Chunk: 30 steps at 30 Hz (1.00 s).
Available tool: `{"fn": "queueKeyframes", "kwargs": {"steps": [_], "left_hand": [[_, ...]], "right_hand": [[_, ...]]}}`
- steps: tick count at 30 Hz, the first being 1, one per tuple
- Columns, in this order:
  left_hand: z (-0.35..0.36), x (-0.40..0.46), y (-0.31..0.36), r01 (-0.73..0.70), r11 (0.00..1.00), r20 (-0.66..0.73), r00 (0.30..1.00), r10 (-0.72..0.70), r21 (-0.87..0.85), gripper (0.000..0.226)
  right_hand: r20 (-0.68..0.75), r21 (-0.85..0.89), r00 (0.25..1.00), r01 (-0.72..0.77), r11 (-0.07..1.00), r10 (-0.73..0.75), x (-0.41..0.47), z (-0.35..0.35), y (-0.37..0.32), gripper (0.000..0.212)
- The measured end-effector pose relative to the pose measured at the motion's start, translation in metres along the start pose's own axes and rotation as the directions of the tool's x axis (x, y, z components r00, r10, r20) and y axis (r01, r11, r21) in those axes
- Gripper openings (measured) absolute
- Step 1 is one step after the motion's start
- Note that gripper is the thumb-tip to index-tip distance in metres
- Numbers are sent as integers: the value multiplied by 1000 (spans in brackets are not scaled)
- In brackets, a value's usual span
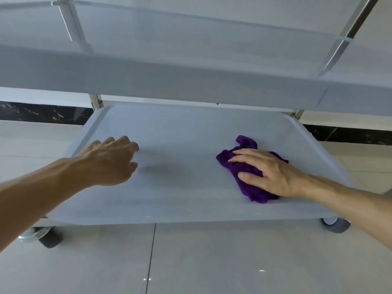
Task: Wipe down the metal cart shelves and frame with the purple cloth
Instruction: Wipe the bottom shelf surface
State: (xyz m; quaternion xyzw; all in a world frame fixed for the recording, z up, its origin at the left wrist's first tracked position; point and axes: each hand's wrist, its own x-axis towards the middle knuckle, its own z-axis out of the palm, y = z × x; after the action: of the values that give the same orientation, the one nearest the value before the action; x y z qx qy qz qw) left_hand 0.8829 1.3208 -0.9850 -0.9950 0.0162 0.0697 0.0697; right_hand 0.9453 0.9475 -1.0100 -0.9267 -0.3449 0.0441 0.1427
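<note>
The purple cloth (247,179) lies bunched on the right half of the cart's bottom shelf (180,128). My right hand (269,172) lies flat on top of the cloth, fingers spread and pressing it against the shelf. My left hand (110,160) hovers over the left half of the same shelf, fingers loosely curled and holding nothing; its shadow falls on the metal just to its right. A higher shelf (191,77) spans the view above both hands.
Chrome frame posts (96,102) rise at the back corners of the bottom shelf. Caster wheels show under the front left (49,238) and front right (336,225) corners. Pale floor tiles (191,262) run in front, and a dark skirting strip lines the wall behind.
</note>
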Motion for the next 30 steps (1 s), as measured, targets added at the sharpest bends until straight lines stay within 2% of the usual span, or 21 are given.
{"fn": "queueKeyframes", "kwargs": {"steps": [5, 10, 14, 18, 25, 30], "left_hand": [[-20, 17, 92, -279, 959, -26, 960, 278, -49, 49], [-31, 48, 174, -403, 910, -66, 915, 398, -100, 51], [-13, 66, 208, -391, 894, -142, 919, 367, -221, 56], [16, 65, 208, -359, 885, -193, 930, 312, -298, 63], [27, 64, 200, -345, 891, -250, 928, 276, -294, 68], [28, 62, 199, -347, 892, -260, 926, 275, -291, 68]], "right_hand": [[-56, 23, 966, -252, 967, 253, -68, -16, 61, 45], [-166, 24, 902, -399, 917, 397, -102, -27, 108, 43], [-215, 130, 826, -504, 854, 520, -96, -28, 139, 42], [-266, 145, 804, -512, 847, 531, -71, -24, 152, 45], [-280, 172, 754, -570, 804, 594, 4, -36, 169, 48], [-310, 198, 645, -675, 711, 699, 65, -39, 174, 45]]}}
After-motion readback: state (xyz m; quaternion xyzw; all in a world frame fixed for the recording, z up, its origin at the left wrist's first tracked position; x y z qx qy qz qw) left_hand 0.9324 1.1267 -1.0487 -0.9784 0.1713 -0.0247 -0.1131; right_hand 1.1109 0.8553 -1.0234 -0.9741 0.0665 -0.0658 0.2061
